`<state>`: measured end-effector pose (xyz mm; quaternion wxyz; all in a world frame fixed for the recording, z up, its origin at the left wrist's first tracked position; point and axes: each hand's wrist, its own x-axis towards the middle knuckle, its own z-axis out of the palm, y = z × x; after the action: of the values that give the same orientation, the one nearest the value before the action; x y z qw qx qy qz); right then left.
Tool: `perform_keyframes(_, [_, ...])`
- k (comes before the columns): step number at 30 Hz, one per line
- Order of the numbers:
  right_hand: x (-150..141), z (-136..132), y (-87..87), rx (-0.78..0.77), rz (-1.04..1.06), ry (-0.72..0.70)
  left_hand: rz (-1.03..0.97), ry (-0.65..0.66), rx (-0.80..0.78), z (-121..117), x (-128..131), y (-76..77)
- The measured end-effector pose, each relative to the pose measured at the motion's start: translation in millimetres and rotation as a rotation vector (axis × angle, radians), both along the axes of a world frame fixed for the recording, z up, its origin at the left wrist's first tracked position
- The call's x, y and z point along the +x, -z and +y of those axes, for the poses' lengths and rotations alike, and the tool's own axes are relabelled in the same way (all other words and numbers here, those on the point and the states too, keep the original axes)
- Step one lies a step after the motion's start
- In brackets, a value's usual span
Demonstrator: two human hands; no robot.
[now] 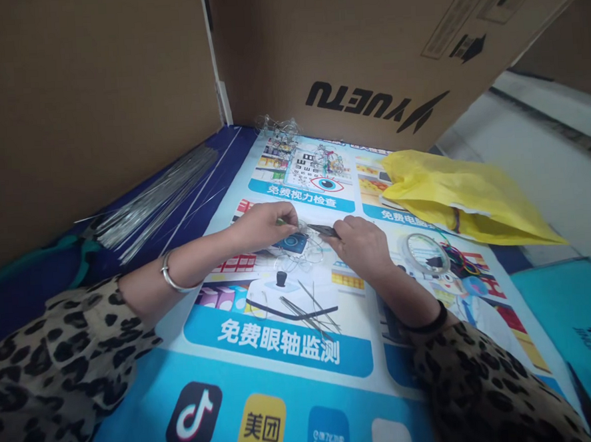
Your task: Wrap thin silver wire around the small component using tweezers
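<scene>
Over the printed poster sheet, my left hand pinches a thin, pale bent wire piece. Its loops hang just below my fingers. My right hand is closed around small dark pliers, whose tips point left and meet the wire near my left fingertips. My right palm hides most of the pliers' handles. Under my hands, several short straight wires lie loose on the sheet. Farther back, a tangle of bent wire shapes rests by the cardboard.
Cardboard boxes wall off the back and left. A bundle of straight wires lies at left beside a teal-handled tool. On the right are a tape roll, coloured cords, a yellow bag and a teal bag.
</scene>
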<state>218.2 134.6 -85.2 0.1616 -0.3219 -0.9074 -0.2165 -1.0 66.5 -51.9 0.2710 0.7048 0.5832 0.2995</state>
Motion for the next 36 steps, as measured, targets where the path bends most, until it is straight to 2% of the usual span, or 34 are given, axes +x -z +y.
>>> perform_keyframes(4, [-1.1, 0.3, 0.2, -0.029, -0.016, -0.008, 0.041, -0.043, 0.033, 0.1, 0.1, 1.4])
perform_keyframes(10, [-3.5, 0.3, -1.5, -0.08, -0.015, -0.006, 0.026, -0.038, 0.085, 2.3, -1.9, 6.9])
perform_keyframes(15, [-5.2, -0.2, -3.4, -0.153, -0.026, 0.012, 0.022, -0.043, 0.064, 2.2, -0.7, 5.4])
perform_keyframes(24, [-5.6, 1.2, -4.4, -0.194, -0.055, -0.006, 0.051, -0.019, 0.083, 4.3, -3.3, 7.7])
perform_keyframes(36, [-8.3, 3.7, -4.2, -0.208, -0.049, -0.015, 0.096, -0.039, 0.097, 1.0, 0.1, 1.0])
